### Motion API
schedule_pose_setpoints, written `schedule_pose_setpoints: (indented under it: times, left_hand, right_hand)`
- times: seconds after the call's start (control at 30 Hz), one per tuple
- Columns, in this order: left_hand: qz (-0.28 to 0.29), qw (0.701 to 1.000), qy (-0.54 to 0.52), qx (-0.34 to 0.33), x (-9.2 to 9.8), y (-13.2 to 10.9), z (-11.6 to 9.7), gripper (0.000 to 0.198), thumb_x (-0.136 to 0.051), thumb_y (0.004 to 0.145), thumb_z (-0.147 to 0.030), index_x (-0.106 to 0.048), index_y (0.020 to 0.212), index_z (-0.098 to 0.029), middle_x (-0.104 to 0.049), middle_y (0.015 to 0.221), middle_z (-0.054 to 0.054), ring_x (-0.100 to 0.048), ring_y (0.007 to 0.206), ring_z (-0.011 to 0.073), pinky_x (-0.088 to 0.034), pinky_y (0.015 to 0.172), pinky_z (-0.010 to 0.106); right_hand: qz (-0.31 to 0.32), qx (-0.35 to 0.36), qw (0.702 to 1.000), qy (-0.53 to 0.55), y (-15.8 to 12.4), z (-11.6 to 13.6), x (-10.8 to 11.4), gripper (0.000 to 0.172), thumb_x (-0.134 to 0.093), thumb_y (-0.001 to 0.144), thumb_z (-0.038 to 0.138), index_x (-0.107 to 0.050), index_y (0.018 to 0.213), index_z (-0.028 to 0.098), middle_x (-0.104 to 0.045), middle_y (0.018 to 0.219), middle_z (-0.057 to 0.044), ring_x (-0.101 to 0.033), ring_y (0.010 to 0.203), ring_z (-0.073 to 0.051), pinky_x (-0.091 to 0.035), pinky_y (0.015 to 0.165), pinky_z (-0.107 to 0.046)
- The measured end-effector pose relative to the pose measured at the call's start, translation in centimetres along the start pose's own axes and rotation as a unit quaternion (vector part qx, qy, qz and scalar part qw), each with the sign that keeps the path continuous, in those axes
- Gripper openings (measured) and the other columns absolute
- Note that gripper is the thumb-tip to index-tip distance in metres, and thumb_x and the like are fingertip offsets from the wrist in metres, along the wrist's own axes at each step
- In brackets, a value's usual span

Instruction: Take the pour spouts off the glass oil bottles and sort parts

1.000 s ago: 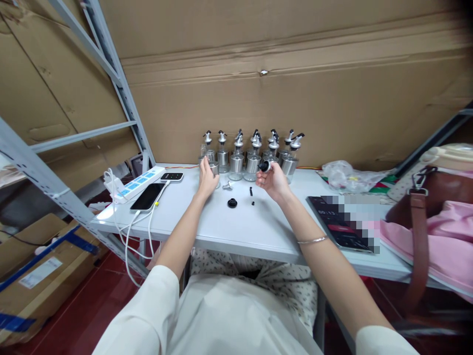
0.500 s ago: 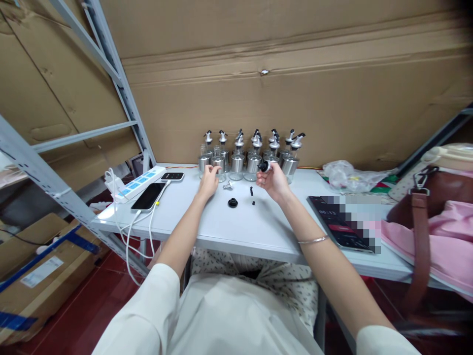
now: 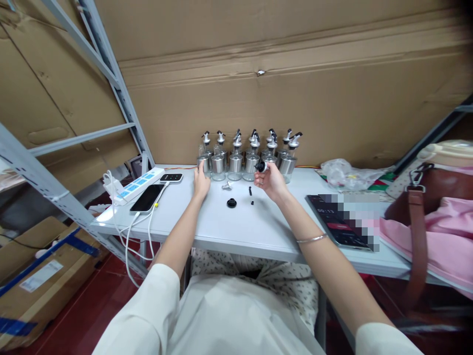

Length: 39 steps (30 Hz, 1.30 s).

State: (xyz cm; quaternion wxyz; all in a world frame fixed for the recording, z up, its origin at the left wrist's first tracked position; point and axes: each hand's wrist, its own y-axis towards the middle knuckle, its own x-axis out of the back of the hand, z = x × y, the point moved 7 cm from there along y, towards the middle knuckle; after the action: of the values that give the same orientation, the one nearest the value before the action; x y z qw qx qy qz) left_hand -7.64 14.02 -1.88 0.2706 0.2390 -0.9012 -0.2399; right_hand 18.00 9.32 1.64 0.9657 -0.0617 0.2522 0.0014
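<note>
Metal shelving (image 3: 44, 183), cardboard sheeting (image 3: 295, 103) and a taped carton (image 3: 55, 291) suggest a storeroom.

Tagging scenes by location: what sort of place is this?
Probably a small workshop or storeroom work corner: a grey metal rack, a taped carton at lower left, and a row of glass bottles on a white table.

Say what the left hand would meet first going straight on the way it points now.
Most likely the leftmost bottle without a pourer top, just ahead of the left hand; depth is unclear, so they may be touching.
</note>
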Motion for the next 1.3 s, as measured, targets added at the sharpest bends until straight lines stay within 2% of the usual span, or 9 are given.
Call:
schedule_pose_setpoints:
  times: [0.17, 0.37, 0.53, 0.63, 0.77, 0.87, 0.97, 1.2, 1.3]
  left_hand:
    - [0.066, 0.993, 0.073, 0.07, -0.2, -1.0, -0.9, 0.077, -0.044, 0.072, -0.001, -0.033, 0.142, -0.032, -0.034, 0.141, 0.011, -0.049, 0.125, 0.0267, -0.037, 0.107, 0.043]
    - [0.048, 0.994, 0.072, 0.074, 0.7, -0.9, -1.4, 0.075, -0.042, 0.073, 0.0, -0.029, 0.142, -0.027, -0.041, 0.135, 0.01, -0.049, 0.125, 0.0232, -0.038, 0.106, 0.036]
    - [0.054, 0.99, 0.097, 0.083, 0.3, -1.1, -1.5, 0.07, -0.047, 0.076, -0.006, -0.029, 0.141, -0.025, -0.04, 0.134, 0.013, -0.049, 0.124, 0.0271, -0.038, 0.105, 0.042]
    - [0.039, 0.992, 0.112, 0.037, 0.2, -1.3, -3.1, 0.062, -0.048, 0.081, -0.015, -0.03, 0.14, -0.018, -0.04, 0.134, 0.017, -0.041, 0.13, 0.0294, -0.035, 0.106, 0.046]
    - [0.055, 0.986, 0.103, -0.119, -0.6, -2.3, -6.9, 0.053, -0.051, 0.084, -0.026, -0.037, 0.135, -0.016, -0.047, 0.131, 0.015, -0.043, 0.125, 0.0263, -0.033, 0.106, 0.041]
    - [0.108, 0.962, 0.104, -0.229, -1.6, -3.8, -9.5, 0.057, -0.058, 0.081, -0.036, -0.039, 0.133, -0.018, -0.05, 0.13, 0.013, -0.044, 0.123, 0.0261, -0.034, 0.104, 0.041]
    - [0.16, 0.939, 0.115, -0.283, -2.4, -5.0, -10.8, 0.059, -0.062, 0.078, -0.036, -0.042, 0.13, -0.018, -0.055, 0.124, 0.011, -0.048, 0.116, 0.0252, -0.039, 0.098, 0.039]
    - [0.206, 0.922, 0.108, -0.309, -4.1, -6.1, -11.6, 0.039, -0.058, 0.082, -0.032, -0.052, 0.117, -0.015, -0.065, 0.107, 0.01, -0.059, 0.098, 0.0215, -0.046, 0.086, 0.033]
    - [0.2, 0.919, 0.15, -0.305, -4.4, -6.2, -11.4, 0.028, -0.057, 0.082, -0.027, -0.055, 0.107, -0.015, -0.068, 0.101, 0.009, -0.062, 0.094, 0.0215, -0.046, 0.083, 0.033]
  right_hand:
    - [0.004, 0.001, 1.0, -0.007, -0.1, 0.0, -0.1, 0.032, -0.038, 0.089, 0.029, -0.05, 0.062, 0.017, -0.052, 0.047, 0.001, -0.043, 0.04, -0.007, -0.041, 0.045, -0.017]
    - [0.005, 0.004, 1.0, -0.008, 0.2, -0.1, 0.1, 0.031, -0.038, 0.089, 0.029, -0.051, 0.064, 0.017, -0.053, 0.049, 0.001, -0.044, 0.041, -0.007, -0.04, 0.045, -0.017]
    - [0.005, 0.01, 1.0, -0.021, 0.3, -0.1, 0.2, 0.033, -0.038, 0.09, 0.03, -0.051, 0.063, 0.017, -0.052, 0.05, 0.002, -0.043, 0.042, -0.007, -0.041, 0.046, -0.018]
    - [-0.003, 0.032, 0.998, -0.051, 0.5, -0.1, 0.5, 0.031, -0.044, 0.091, 0.033, -0.055, 0.067, 0.017, -0.056, 0.055, 0.001, -0.044, 0.044, -0.006, -0.041, 0.047, -0.018]
    - [0.008, 0.082, 0.987, -0.138, 1.1, -0.2, 0.5, 0.027, -0.066, 0.078, 0.04, -0.056, 0.069, 0.017, -0.06, 0.064, 0.001, -0.044, 0.047, -0.005, -0.042, 0.05, -0.019]
    - [0.051, 0.134, 0.965, -0.218, 1.3, -0.3, -0.1, 0.03, -0.075, 0.065, 0.04, -0.058, 0.069, 0.016, -0.057, 0.061, 0.003, -0.045, 0.049, -0.005, -0.041, 0.054, -0.021]
    - [0.087, 0.192, 0.938, -0.275, 1.3, -0.2, -0.8, 0.033, -0.077, 0.057, 0.038, -0.06, 0.075, 0.017, -0.059, 0.061, 0.003, -0.051, 0.053, -0.009, -0.044, 0.059, -0.025]
    - [0.132, 0.263, 0.87, -0.396, 0.4, -0.6, -2.2, 0.023, -0.066, 0.068, 0.033, -0.061, 0.085, 0.017, -0.066, 0.071, -0.002, -0.06, 0.064, -0.015, -0.047, 0.066, -0.029]
    - [0.116, 0.308, 0.816, -0.475, -0.3, -0.4, -2.6, 0.019, -0.062, 0.074, 0.034, -0.063, 0.083, 0.017, -0.067, 0.073, -0.003, -0.06, 0.067, -0.016, -0.046, 0.07, -0.03]
